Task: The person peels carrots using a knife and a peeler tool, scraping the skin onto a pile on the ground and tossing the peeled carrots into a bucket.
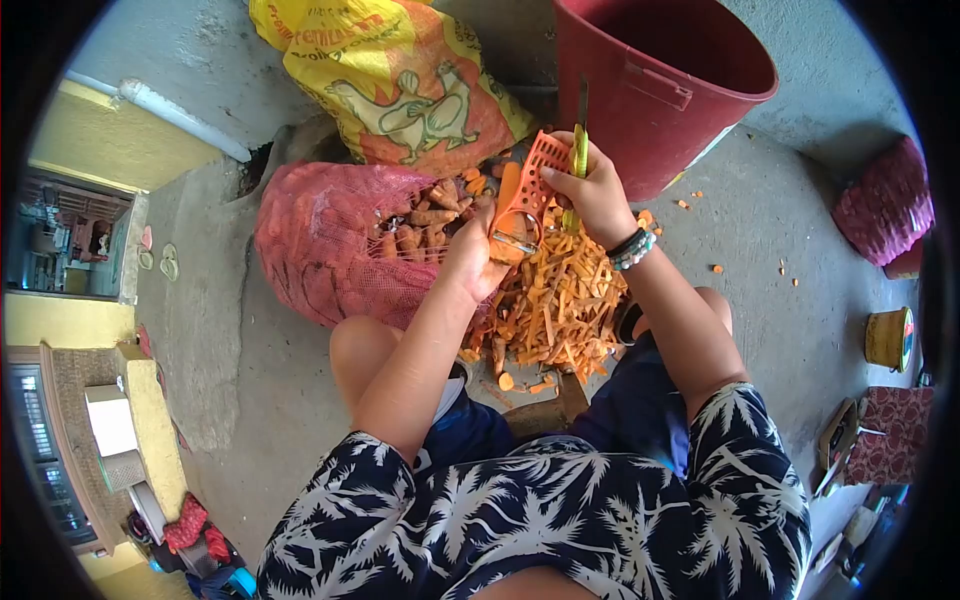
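Orange plastic, pierced with round holes, makes up the body of the peeler (pixel 549 165) you grip in your right hand (pixel 592 190), your thumb pressed on its face; the same fist also clasps a yellow-handled knife (pixel 579 152), its blade pointing away from you. Your left hand (pixel 472 252) is closed around a carrot (pixel 510 185), which lies against the fingers and palm on the side facing your right hand, its far end sticking out past them and its near part beneath the peeler's blade loop. Both hands are above a heap of orange peelings (pixel 560 305) on the concrete floor (pixel 300 385), between your knees. Beyond them, a yellow sack (pixel 410 100) bears dark letters that seem to read "BroilGrower" over a drawing of pale birds; the red word above is creased and you can make out only part of it. A pink mesh sack (pixel 315 235) lies to the left of the heap, its mouth toward your hands, with unpeeled carrots (pixel 425 222) in and at the opening. Ahead on the right, you have a tall red bin (pixel 630 120), its interior too dark to tell what it holds. Farther right sits a yellow bucket (pixel 886 340), its label too small to read.
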`<control>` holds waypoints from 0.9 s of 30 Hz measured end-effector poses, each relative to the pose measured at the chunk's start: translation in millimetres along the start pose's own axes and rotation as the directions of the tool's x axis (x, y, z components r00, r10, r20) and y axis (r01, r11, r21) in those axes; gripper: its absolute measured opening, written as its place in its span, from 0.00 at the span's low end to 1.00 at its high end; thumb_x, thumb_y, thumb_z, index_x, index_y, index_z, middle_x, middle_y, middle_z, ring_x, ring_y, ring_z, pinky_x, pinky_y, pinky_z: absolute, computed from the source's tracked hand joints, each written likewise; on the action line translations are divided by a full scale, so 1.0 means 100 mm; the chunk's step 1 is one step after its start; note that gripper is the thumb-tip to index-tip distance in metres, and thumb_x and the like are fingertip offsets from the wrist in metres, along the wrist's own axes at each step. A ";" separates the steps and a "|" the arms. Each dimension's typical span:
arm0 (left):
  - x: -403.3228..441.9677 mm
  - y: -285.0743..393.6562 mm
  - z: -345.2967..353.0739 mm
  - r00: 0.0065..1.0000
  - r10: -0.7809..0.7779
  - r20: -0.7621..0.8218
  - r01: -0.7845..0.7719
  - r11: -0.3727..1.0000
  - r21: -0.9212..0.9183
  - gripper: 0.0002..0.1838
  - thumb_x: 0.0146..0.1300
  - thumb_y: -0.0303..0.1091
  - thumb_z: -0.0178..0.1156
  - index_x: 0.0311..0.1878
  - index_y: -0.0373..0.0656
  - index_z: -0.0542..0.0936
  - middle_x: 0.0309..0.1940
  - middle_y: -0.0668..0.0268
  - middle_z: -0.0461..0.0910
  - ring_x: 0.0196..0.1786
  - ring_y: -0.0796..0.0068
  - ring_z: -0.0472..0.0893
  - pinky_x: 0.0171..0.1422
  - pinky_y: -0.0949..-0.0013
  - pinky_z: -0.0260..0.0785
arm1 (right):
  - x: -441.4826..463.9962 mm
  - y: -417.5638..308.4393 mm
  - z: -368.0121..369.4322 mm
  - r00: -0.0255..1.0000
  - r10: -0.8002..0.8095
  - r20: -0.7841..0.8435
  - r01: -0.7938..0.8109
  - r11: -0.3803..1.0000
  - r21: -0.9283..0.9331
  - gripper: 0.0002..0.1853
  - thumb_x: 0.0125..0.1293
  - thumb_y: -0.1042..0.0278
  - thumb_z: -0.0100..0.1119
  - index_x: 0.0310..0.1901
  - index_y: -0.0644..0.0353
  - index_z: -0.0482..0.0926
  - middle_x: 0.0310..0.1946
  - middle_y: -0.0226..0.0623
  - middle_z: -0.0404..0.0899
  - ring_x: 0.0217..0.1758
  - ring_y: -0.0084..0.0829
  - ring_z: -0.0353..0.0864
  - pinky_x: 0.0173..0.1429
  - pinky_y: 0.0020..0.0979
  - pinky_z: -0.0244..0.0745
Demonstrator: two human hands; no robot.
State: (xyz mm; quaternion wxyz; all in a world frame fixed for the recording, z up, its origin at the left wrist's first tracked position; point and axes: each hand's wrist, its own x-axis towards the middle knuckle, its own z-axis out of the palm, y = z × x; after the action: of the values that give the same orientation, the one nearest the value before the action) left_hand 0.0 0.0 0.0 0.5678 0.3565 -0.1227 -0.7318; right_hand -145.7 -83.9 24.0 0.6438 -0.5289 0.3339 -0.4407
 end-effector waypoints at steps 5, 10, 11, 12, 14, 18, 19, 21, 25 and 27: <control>-0.04 0.00 -0.13 0.995 -0.067 0.067 0.054 0.982 0.182 0.24 0.68 0.49 0.40 0.55 0.38 0.67 0.45 0.61 0.75 0.45 0.70 0.76 0.49 0.66 0.69 | 0.28 0.12 -0.27 0.977 -0.158 -0.143 0.130 0.973 -0.189 0.18 0.55 0.80 0.58 0.49 0.63 0.71 0.36 0.31 0.76 0.37 0.20 0.75 0.40 0.23 0.73; -0.20 -0.02 0.00 0.996 -0.067 -0.051 0.071 0.994 0.080 0.23 0.68 0.48 0.40 0.54 0.38 0.67 0.43 0.59 0.75 0.44 0.69 0.76 0.48 0.66 0.70 | 0.40 -0.06 -0.77 0.848 -0.116 -0.518 0.104 0.993 -0.052 0.15 0.57 0.79 0.56 0.47 0.59 0.72 0.33 0.28 0.77 0.25 0.17 0.74 0.25 0.16 0.69; -0.17 0.00 0.01 0.996 -0.061 -0.071 0.062 0.998 0.011 0.23 0.68 0.48 0.41 0.54 0.39 0.67 0.42 0.59 0.76 0.43 0.69 0.77 0.48 0.66 0.70 | 0.28 -0.04 -0.59 0.897 -0.178 -0.405 0.168 0.984 -0.060 0.15 0.57 0.78 0.57 0.47 0.59 0.72 0.34 0.28 0.77 0.27 0.17 0.74 0.27 0.17 0.71; -0.10 0.01 -0.06 0.997 -0.059 -0.042 0.058 0.998 -0.040 0.21 0.68 0.48 0.40 0.52 0.41 0.69 0.41 0.61 0.77 0.43 0.70 0.77 0.47 0.66 0.71 | 0.12 -0.02 -0.37 0.940 -0.231 -0.249 0.235 0.972 -0.017 0.16 0.56 0.79 0.58 0.47 0.59 0.72 0.35 0.28 0.77 0.28 0.17 0.75 0.28 0.19 0.72; -0.10 0.01 0.09 0.997 -0.034 -0.076 0.032 0.999 -0.026 0.20 0.68 0.47 0.40 0.51 0.41 0.70 0.40 0.62 0.77 0.42 0.71 0.77 0.45 0.67 0.71 | -0.14 0.04 -0.03 0.970 -0.201 -0.136 0.180 0.972 -0.152 0.18 0.55 0.80 0.59 0.48 0.59 0.72 0.37 0.28 0.77 0.29 0.17 0.75 0.29 0.20 0.72; -0.08 -0.13 -0.07 0.991 -0.014 -0.132 0.031 0.992 0.125 0.18 0.68 0.45 0.43 0.49 0.42 0.71 0.37 0.65 0.75 0.39 0.74 0.75 0.42 0.68 0.69 | 0.21 0.15 -0.20 0.941 -0.230 -0.250 0.197 0.969 -0.150 0.18 0.54 0.80 0.59 0.48 0.60 0.71 0.35 0.30 0.78 0.27 0.15 0.73 0.25 0.17 0.69; -0.08 -0.14 -0.09 0.998 -0.030 -0.050 0.037 0.989 0.146 0.18 0.68 0.45 0.42 0.49 0.41 0.71 0.35 0.66 0.74 0.38 0.75 0.75 0.42 0.68 0.69 | 0.40 0.18 -0.37 0.888 -0.340 -0.310 0.281 0.934 -0.220 0.17 0.54 0.81 0.59 0.47 0.61 0.72 0.35 0.30 0.78 0.25 0.15 0.72 0.23 0.18 0.68; -0.17 -0.09 0.03 0.994 -0.037 -0.102 0.058 0.976 0.208 0.19 0.69 0.46 0.42 0.49 0.41 0.70 0.36 0.66 0.74 0.38 0.75 0.74 0.41 0.68 0.69 | 0.49 0.15 -0.60 0.860 -0.132 -0.493 0.119 0.991 -0.059 0.16 0.55 0.81 0.58 0.46 0.62 0.72 0.34 0.30 0.78 0.24 0.15 0.71 0.24 0.18 0.68; -0.16 -0.04 0.07 0.986 -0.015 -0.165 0.041 0.988 0.150 0.21 0.68 0.49 0.42 0.51 0.42 0.69 0.37 0.66 0.74 0.39 0.75 0.74 0.43 0.68 0.69 | -0.10 -0.09 -0.08 0.964 -0.081 -0.253 0.070 0.996 -0.053 0.18 0.55 0.80 0.58 0.49 0.62 0.70 0.34 0.28 0.77 0.27 0.15 0.73 0.27 0.18 0.69; -0.22 -0.01 0.20 0.973 -0.021 -0.232 0.058 0.987 0.153 0.21 0.68 0.50 0.41 0.52 0.43 0.69 0.39 0.67 0.74 0.40 0.74 0.74 0.45 0.67 0.68 | -0.23 -0.01 0.03 0.976 -0.085 -0.199 0.080 0.996 -0.032 0.18 0.56 0.80 0.57 0.49 0.63 0.70 0.35 0.29 0.76 0.32 0.17 0.74 0.33 0.19 0.71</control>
State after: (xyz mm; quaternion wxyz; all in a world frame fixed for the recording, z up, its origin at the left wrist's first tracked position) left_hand -11.5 16.5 22.1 0.5332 0.4849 -0.1069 -0.6849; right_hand -151.9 -61.3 25.3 0.5819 -0.5028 0.3799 -0.5140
